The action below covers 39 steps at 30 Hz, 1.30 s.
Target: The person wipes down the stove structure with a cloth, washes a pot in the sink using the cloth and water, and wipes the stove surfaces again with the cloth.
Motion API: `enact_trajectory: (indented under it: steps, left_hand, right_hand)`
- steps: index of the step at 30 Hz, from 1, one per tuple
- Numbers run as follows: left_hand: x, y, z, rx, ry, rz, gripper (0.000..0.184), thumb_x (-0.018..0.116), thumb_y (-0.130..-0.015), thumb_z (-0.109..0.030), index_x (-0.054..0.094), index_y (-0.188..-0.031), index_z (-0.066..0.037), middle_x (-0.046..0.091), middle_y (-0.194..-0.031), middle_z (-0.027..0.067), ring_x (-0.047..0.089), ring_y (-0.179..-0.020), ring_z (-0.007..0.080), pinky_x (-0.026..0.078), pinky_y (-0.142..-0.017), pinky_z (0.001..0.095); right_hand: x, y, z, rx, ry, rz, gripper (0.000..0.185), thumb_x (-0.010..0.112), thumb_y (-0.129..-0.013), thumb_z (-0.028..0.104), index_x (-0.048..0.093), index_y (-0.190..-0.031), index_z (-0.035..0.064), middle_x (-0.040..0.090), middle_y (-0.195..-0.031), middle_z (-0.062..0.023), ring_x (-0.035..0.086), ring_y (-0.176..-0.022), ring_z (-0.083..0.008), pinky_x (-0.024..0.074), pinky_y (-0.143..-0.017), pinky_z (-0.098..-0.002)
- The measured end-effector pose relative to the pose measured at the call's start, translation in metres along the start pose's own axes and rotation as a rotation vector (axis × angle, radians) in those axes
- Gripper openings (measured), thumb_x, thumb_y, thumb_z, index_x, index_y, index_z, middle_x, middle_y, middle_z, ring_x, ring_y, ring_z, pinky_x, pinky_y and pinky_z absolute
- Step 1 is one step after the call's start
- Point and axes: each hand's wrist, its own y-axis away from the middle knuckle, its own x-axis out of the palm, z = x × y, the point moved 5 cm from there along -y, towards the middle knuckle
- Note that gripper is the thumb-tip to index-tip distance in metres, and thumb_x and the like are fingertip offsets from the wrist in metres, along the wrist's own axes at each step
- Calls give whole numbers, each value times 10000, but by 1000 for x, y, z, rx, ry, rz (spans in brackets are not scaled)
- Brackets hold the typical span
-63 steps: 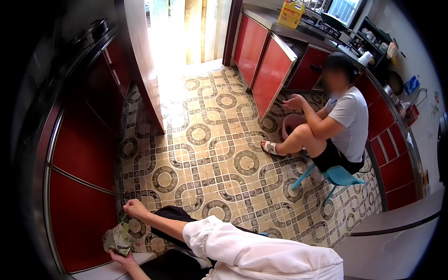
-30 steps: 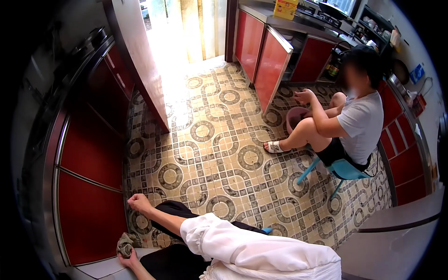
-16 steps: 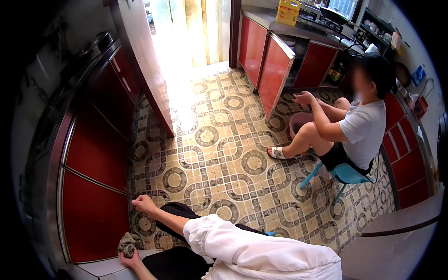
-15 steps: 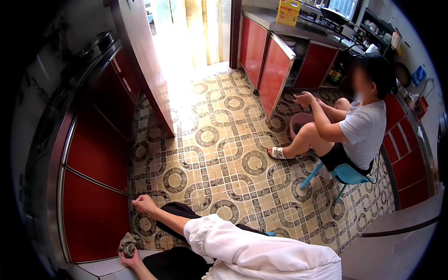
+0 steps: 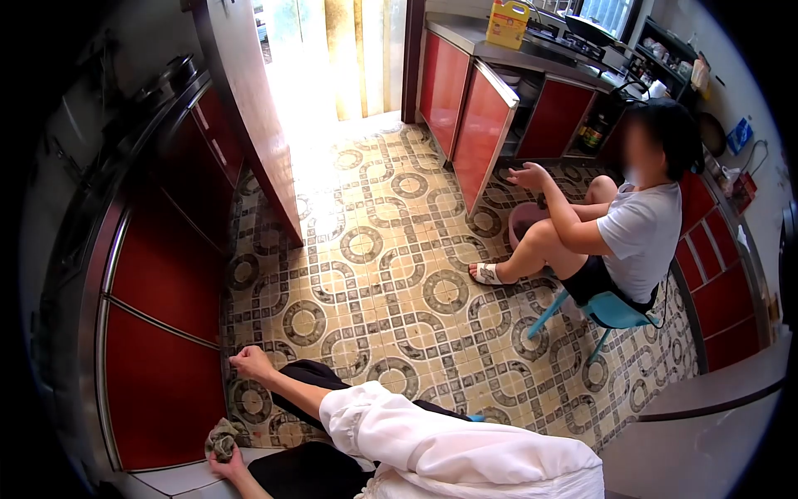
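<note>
My left hand (image 5: 228, 466) is closed around a crumpled grey-green rag (image 5: 222, 438), low at the left beside the red cabinet door (image 5: 162, 391). Stretched forward over my knee, my right hand (image 5: 252, 363) has its fingers curled in, and no object shows in it. It is close to the cabinet door's right edge. The white sleeve (image 5: 449, 432) of my right arm lies across my dark trousers (image 5: 312, 374).
Across the tiled floor (image 5: 366, 274), a person (image 5: 640, 212) sits on a blue stool (image 5: 611, 309), hands held forward near a pink bucket (image 5: 517, 224). A red cabinet door (image 5: 486, 133) stands ajar there. A yellow jug (image 5: 507, 23) sits on the counter; a wooden door (image 5: 253, 116) juts out at left.
The view has shifted slightly, moving the room a little left in the picture. My left hand still grips the rag, which has risen slightly. The seated person's hands have shifted a little.
</note>
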Motion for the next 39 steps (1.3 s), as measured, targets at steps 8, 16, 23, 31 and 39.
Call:
enact_trajectory:
  steps: [8, 16, 23, 31, 39]
  left_hand:
    - [-6, -5, 0, -36, 42, -29, 390, 525, -695, -200, 604, -1029, -16, 574, -1136, 135, 524, -1095, 316, 407, -930, 495]
    - [-5, -3, -1, -19, 58, -67, 346, 539, -683, -185, 616, -980, -26, 580, -1121, 129, 529, -1085, 314, 404, -929, 515]
    - [-4, -4, -2, -3, 33, -42, 329, 545, -675, -181, 623, -954, -27, 582, -1115, 133, 522, -1089, 329, 412, -917, 535]
    - [-4, -8, -1, 13, 66, 13, 385, 537, -693, -197, 600, -1034, -30, 556, -1164, 140, 503, -1114, 336, 403, -921, 539]
    - [16, 31, 3, 96, 37, 16, 453, 559, -768, -335, 560, -1141, -78, 546, -1205, 87, 496, -1143, 289, 411, -918, 455]
  right_hand:
    - [-4, 1, 0, 17, 38, -87, 385, 641, -806, 216, 513, -486, 45, 477, -466, -5, 429, -432, -102, 357, -461, -299]
    - [-1, -5, -5, 3, 98, -67, 344, 615, -816, 188, 546, -522, 23, 500, -491, -23, 455, -464, -110, 375, -491, -299]
    - [2, -19, -23, -22, 85, -48, 208, 569, -754, 101, 566, -571, 3, 525, -521, -27, 484, -490, -119, 387, -499, -306]
    - [1, -15, -14, -14, 276, -67, 143, 638, -693, 136, 641, -667, -4, 595, -596, -101, 562, -569, -160, 441, -565, -320]
    - [4, -11, -8, 40, 231, 52, 198, 674, -740, 177, 606, -658, 10, 579, -597, -51, 540, -565, -127, 425, -547, -293]
